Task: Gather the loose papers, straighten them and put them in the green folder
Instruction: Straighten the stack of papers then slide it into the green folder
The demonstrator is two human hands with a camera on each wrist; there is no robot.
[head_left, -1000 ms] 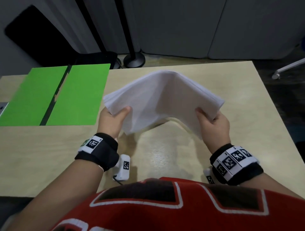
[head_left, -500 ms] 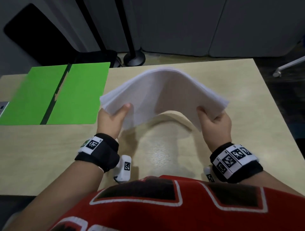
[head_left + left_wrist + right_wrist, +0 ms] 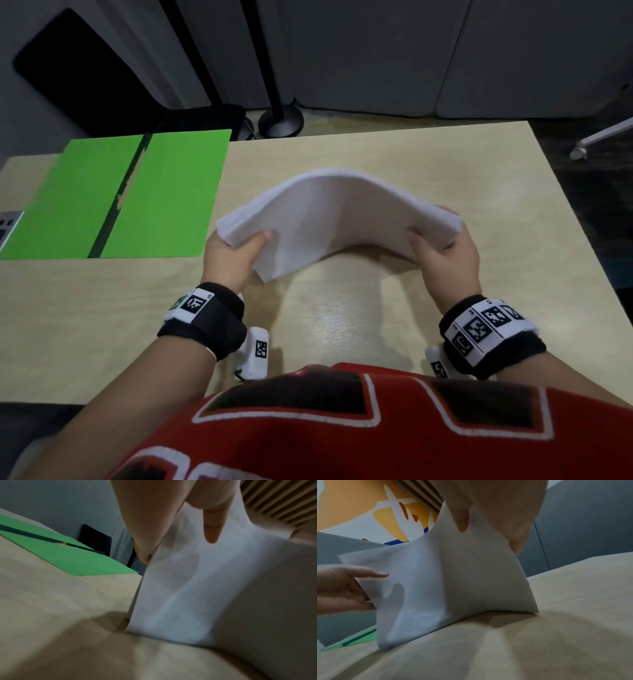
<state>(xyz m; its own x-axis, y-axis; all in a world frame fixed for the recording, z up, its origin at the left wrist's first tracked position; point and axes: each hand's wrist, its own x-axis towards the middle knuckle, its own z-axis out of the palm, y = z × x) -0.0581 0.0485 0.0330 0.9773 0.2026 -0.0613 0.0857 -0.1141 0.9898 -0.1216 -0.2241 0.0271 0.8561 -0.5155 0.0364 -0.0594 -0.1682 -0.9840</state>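
A stack of white papers arches upward over the middle of the table, its near lower edge touching the tabletop. My left hand grips its left end, thumb on the near face. My right hand grips the right end the same way. The left wrist view has the papers pinched between thumb and fingers. In the right wrist view the papers bow between both hands, standing on the table. The green folder lies open and flat at the far left, also seen as the green folder.
The light wooden table stretches around the papers. A grey device lies at the left edge beside the folder. Beyond the far edge stand a black pole base and a dark chair.
The stack has dropped toward the table and its arch has flattened. Both hands moved down with it, and the right hand shifted slightly right.
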